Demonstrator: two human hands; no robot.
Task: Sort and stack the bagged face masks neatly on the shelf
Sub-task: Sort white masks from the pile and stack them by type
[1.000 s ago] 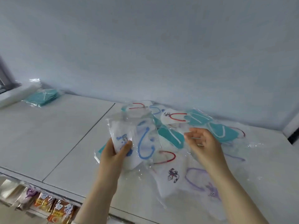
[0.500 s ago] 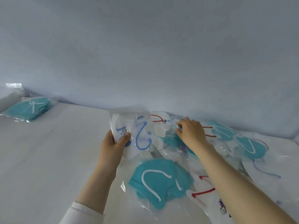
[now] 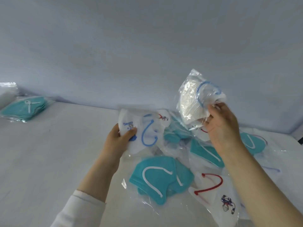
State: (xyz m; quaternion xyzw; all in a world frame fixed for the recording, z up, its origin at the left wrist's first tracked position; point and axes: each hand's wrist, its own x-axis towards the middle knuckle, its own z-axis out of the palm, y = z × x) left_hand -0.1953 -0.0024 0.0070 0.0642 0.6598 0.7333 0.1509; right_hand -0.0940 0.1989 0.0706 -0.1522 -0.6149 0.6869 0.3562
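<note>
The left hand [image 3: 120, 139] was raised, its thumb laid across the front of a blue-looped bagged mask [image 3: 146, 135] and its fingers curled behind, with the forearm bare up to a white sleeve [image 3: 78, 208]. The right hand [image 3: 223, 128] was held higher, its fingers pinching the lower edge of a second bagged mask [image 3: 193, 99], the forearm bare.

We see only part of a white pile [image 3: 7, 94] at the left edge of the frame. The thumb of the left hand [image 3: 117, 141] covers some blue print on its bagged mask [image 3: 144, 133]; the rest is too blurry to read. The right arm [image 3: 262, 185] hides part of a teal mask [image 3: 255, 143] at the middle right.
</note>
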